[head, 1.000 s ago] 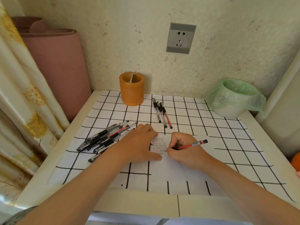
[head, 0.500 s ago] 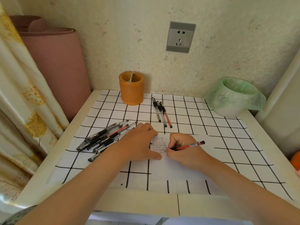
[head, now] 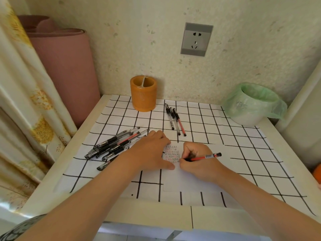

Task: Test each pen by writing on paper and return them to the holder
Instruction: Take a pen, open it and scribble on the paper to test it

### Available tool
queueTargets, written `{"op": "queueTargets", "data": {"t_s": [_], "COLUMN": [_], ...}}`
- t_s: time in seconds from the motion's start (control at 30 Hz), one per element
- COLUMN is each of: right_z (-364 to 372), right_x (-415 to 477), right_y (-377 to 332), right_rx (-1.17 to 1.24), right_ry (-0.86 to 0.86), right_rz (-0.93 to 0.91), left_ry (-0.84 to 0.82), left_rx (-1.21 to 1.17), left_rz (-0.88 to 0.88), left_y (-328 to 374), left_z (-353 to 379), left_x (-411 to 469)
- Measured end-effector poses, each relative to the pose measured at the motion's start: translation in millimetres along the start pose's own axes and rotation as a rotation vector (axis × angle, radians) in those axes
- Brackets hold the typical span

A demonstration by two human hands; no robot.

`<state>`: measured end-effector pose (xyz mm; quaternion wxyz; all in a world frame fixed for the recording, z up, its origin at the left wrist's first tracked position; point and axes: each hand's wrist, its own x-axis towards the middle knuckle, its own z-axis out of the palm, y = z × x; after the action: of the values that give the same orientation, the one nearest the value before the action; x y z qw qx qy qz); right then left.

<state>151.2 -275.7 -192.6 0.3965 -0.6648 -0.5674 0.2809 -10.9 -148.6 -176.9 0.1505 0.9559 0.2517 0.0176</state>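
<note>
Far left in my feed hangs a flowered curtain [head: 26,101], and behind it a rolled pink mat [head: 66,66] stands upright in the corner against the wall. The table [head: 52,185] carries a white cloth with a black grid [head: 243,153]. On the left part of the cloth I see a loose heap of pens [head: 114,145], mostly black-gripped, lying slantwise with their tips toward the near left. At the back, close to the wall, stands the orange holder [head: 143,96]. A thin pale strip shows inside it, and I cannot tell if that is a pen or a divider.

The left hand [head: 151,152] lies palm down, fingers straight and pressed together, thumb stretched out to the right. It presses on the left edge of the sheet of paper [head: 191,180], just beside the heap, and the forearm crosses over a few of the pens nearest me.

Beyond the hands, three pens [head: 175,119] lie side by side, well apart from the heap and right of the holder. On the paper between the two hands I see a small block of rows of written marks [head: 172,153], red and dark.

The right hand [head: 198,160] curls its fingers round the red pen [head: 205,156], its tip down on the paper at the lower right of the marks and its capped end pointing right.

On the wall above is a grey socket [head: 196,39]. At the back right corner sits a white bin with a green bag [head: 251,105].
</note>
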Motion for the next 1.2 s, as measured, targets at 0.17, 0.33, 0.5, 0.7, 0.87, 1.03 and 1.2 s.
{"op": "queueTargets", "data": {"t_s": [0.17, 0.33, 0.5, 0.7, 0.87, 1.03, 1.2], "right_z": [-0.9, 0.4, 0.9, -0.1, -0.2, -1.1, -0.4], "right_x": [0.3, 0.0, -0.9, 0.0, -0.8, -0.8, -1.8], "right_y": [-1.3, -3.5, -1.6, -2.0, -3.6, -7.6, -8.7], "right_rx": [0.006, -0.002, 0.011, 0.006, 0.011, 0.019, 0.085], "right_ry": [-0.015, -0.003, 0.011, -0.022, -0.033, -0.049, -0.008], "right_rz": [0.011, 0.002, -0.005, 0.007, 0.014, 0.031, 0.07], "left_ry": [-0.003, -0.002, -0.006, -0.006, -0.012, -0.016, -0.018], "left_rx": [-0.003, 0.0, 0.003, 0.003, 0.007, 0.005, 0.011], "left_rz": [-0.006, -0.006, -0.003, -0.006, -0.009, -0.01, -0.01], "left_y": [0.1, -0.3, 0.1, -0.1, 0.0, 0.6, -0.1], "left_z": [0.1, 0.2, 0.7, 0.9, 0.5, 0.6, 0.4], "left_x": [0.2, 0.8, 0.9, 0.2, 0.2, -0.1, -0.4]}}
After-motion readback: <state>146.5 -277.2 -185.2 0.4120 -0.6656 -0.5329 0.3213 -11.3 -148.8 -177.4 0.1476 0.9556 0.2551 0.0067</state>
